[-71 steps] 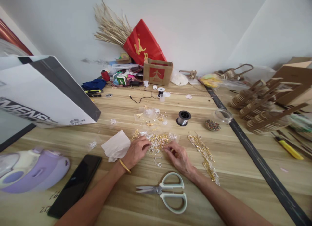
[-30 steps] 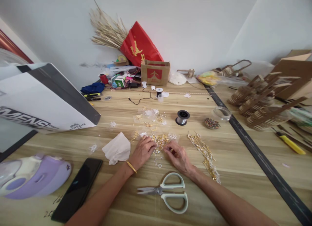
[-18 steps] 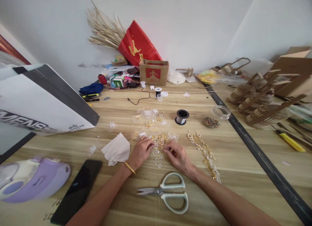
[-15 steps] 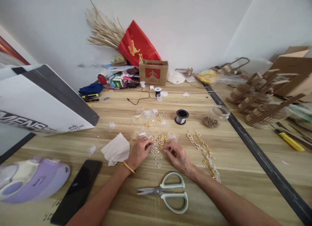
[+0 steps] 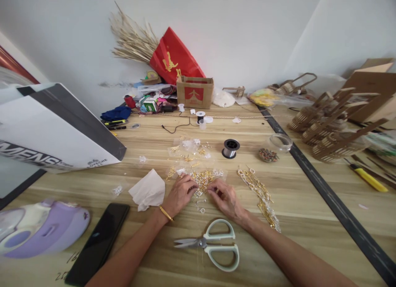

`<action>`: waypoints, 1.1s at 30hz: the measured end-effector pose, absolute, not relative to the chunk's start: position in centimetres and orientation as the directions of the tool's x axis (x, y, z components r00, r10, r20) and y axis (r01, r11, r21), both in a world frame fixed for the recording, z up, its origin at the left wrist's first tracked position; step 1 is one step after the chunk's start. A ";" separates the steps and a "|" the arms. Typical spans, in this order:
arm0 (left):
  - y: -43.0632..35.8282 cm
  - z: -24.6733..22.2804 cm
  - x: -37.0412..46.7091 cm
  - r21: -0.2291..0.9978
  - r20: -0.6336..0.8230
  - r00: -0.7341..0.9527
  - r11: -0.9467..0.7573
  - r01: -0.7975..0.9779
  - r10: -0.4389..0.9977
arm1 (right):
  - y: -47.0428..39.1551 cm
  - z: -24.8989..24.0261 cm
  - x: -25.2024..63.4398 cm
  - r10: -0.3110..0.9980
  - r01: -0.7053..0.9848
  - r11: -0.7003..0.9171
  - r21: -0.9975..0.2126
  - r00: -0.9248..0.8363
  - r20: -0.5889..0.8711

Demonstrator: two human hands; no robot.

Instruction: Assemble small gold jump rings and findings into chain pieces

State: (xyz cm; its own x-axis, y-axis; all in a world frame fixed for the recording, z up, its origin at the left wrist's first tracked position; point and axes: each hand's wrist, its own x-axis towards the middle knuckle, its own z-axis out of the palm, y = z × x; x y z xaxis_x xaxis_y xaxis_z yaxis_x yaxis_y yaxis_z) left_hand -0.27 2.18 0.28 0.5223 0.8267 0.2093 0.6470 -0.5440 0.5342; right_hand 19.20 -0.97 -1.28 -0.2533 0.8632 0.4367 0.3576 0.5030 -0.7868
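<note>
A pile of small gold and silver beads and charms (image 5: 202, 180) lies on the wooden table between my two hands. My left hand (image 5: 181, 194), a gold bangle (image 5: 166, 213) on its wrist, reaches in at the pile's left edge with its fingertips pinched together; anything in them is too small to name. On the right edge, my right hand (image 5: 225, 197) also has thumb and fingers pressed together, their contents hidden. A little white ring (image 5: 202, 210) rests in front of the pile. Nearer me lie white-handled scissors (image 5: 206, 243), blades pointing left.
Gold and silver chains (image 5: 260, 196) lie to the right. Beyond the pile are a wire spool (image 5: 230, 148) and a clear jar (image 5: 280, 142) on its side with beads. A white tissue (image 5: 148, 190), a black phone (image 5: 97, 243) and a large white box (image 5: 55, 130) are on the left.
My left hand has shifted slightly right, its fingertips further into the bead pile. My right hand stays almost where it was.
</note>
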 end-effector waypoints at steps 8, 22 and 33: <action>2.2 0.4 -0.1 0.548 0.246 0.484 -0.532 0.645 0.840 | -1.0 -1.1 19.2 0.867 0.371 0.497 -0.784 -0.254 0.429; 2.5 1.0 -0.7 0.722 0.238 0.301 -0.375 0.581 0.923 | -1.1 -0.9 19.2 0.860 0.372 0.509 -0.776 -0.252 0.443; 2.7 1.3 -1.7 0.871 0.124 0.378 -0.283 0.401 0.917 | -1.1 -1.0 19.2 0.856 0.366 0.517 -0.774 -0.251 0.453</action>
